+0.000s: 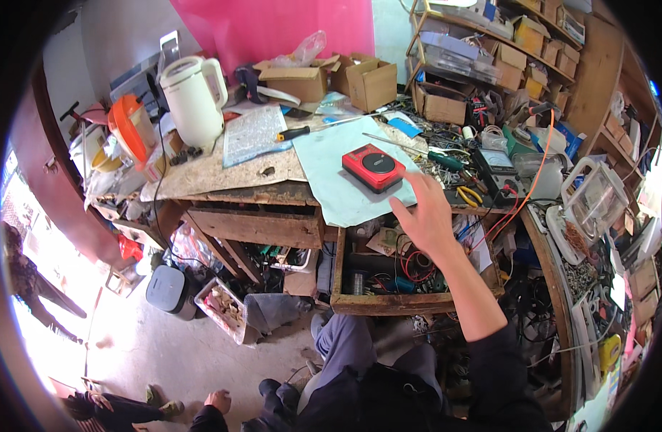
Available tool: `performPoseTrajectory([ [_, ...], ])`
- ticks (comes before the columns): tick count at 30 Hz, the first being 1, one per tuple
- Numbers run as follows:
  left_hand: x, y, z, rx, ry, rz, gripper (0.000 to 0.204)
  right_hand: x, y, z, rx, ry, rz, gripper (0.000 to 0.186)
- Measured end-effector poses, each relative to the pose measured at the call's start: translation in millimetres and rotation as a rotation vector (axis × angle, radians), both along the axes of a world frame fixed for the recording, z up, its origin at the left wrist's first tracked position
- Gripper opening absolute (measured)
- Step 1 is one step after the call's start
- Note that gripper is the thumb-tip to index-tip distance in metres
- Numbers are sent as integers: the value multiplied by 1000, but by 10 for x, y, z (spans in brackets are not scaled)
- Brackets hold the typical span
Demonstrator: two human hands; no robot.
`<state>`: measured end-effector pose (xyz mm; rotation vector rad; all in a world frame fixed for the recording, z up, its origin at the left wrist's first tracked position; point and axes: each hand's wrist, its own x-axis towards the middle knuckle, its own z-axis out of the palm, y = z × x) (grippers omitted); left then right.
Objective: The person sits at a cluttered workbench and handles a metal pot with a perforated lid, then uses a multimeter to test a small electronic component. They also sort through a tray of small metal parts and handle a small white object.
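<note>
A small red device (373, 168) with black sides and a round black disc on its top lies on a pale blue sheet (324, 169) on the workbench. My right hand (426, 216) is just to the right of it, fingers apart and nothing held; whether a fingertip touches the device I cannot tell. Low at the bottom of the view, away from the bench, my left hand (218, 401) hangs with its fingers curled in, and I see nothing in it. Behind the device lie a screwdriver (293, 133) with a black and yellow handle and a long thin rod (392, 142).
Below the sheet, an open drawer (388, 306) of wires and parts juts toward my knees. Yellow-handled pliers (468, 196) and piled tools are at the right. A white jug (193, 101) and cardboard boxes (370, 83) stand behind. Another person's legs (118, 409) show at lower left.
</note>
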<state>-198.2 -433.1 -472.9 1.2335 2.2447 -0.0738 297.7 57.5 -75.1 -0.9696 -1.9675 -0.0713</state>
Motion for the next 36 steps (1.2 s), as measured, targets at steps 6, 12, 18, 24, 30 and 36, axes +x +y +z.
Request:
performPoseTrajectory([
  [6, 581, 1914, 650, 933, -261, 340, 27, -495, 670, 305, -441, -282, -219, 100],
  [12, 1755, 3233, 2348, 1173, -919, 246, 27, -451, 462, 326, -222, -116, -62, 106],
  [18, 2798, 3612, 3263, 1035, -1513, -110, 46, -276, -485, -165, 100, 262, 262, 105],
  [24, 3304, 3592, 3265, 920, -1708, -182, 45, -94, -931, -595, 216, 275, 226, 100],
  [30, 3326, 3773, 3028, 867, -1751, -220, 45, 105, -1063, -822, -107, 428, 352, 100],
  [36, 3335, 3840, 2904, 879, -1697, -277, 53, 277, -1069, -726, -443, 706, 511, 78],
])
